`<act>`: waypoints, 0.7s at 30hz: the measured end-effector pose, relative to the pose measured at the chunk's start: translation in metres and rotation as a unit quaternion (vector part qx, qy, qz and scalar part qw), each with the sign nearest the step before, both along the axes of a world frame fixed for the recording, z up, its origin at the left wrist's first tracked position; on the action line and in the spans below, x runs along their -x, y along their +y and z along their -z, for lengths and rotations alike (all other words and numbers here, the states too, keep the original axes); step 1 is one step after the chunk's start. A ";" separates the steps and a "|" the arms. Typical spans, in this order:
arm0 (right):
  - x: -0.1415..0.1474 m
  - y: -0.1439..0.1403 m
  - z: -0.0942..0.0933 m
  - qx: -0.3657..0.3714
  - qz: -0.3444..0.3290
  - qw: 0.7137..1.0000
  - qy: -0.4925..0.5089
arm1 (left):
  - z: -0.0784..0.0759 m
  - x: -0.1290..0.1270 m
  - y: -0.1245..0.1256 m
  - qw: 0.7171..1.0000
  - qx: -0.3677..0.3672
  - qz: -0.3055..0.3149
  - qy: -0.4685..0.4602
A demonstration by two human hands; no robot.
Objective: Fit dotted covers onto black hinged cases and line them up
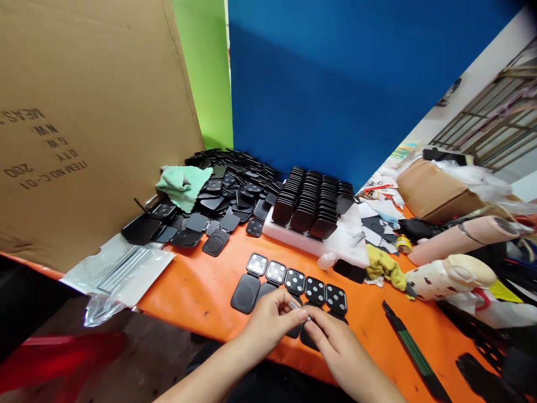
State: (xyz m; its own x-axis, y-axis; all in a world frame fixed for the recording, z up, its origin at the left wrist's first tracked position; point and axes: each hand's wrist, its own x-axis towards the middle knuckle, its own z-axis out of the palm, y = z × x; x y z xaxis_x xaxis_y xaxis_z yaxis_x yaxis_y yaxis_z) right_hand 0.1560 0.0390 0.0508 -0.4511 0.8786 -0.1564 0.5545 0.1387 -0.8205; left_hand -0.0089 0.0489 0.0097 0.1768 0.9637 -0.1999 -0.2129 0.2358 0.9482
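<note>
Both hands meet at the near edge of the orange table (pixel 201 291). The left hand (pixel 271 322) pinches a small metal pin (pixel 298 309) between thumb and fingertips; the right hand (pixel 335 341) closes its fingertips on the same pin's right end. Directly beyond the hands, a row of five opened black cases (pixel 296 282) lies side by side, their lids toward the far side, the nearest halves partly covered by the fingers. Open orange surface lies left of the row, up to a clear plastic bag of metal rods (pixel 121 271) overhanging the near-left table edge. On the far side, a loose pile of black cases (pixel 226 190) carries a green cloth (pixel 182 184); right of it, stacked cases stand in ranks on a white foam block (pixel 335 240). A cardboard box (pixel 84 123) walls the left side and a blue panel (pixel 335 84) closes the far side. To the right, a yellow rag (pixel 384 268) and a black and green tool (pixel 413 352) narrow the free strip.
</note>
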 end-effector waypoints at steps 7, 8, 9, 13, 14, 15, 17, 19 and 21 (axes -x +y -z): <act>0.016 -0.005 0.013 -0.008 0.096 0.994 0.054 | -0.002 0.010 -0.003 0.999 0.017 -0.015 -0.039; 0.016 -0.005 0.013 -0.004 0.102 0.993 0.062 | -0.003 0.011 -0.003 0.999 0.017 -0.016 -0.041; 0.016 -0.005 0.013 0.012 0.107 0.991 0.076 | -0.004 0.011 -0.003 0.999 0.016 -0.017 -0.041; 0.016 -0.007 0.019 0.209 0.080 0.958 0.182 | -0.006 0.009 -0.008 0.999 -0.002 0.025 -0.023; 0.016 -0.009 0.023 0.259 0.070 0.941 0.208 | -0.006 0.010 -0.010 0.999 -0.009 0.045 -0.018; 0.017 -0.011 0.027 0.292 0.067 0.926 0.230 | -0.006 0.012 -0.011 0.998 -0.017 0.063 -0.010; 0.017 -0.014 0.038 0.309 0.078 0.911 0.261 | -0.007 0.022 -0.010 0.995 -0.044 0.069 0.048; 0.018 -0.018 0.049 0.297 0.094 0.910 0.274 | -0.008 0.044 -0.001 0.980 -0.078 0.017 0.181; 0.018 -0.022 0.058 0.291 0.109 0.909 0.278 | -0.008 0.074 0.014 0.938 -0.099 -0.074 0.325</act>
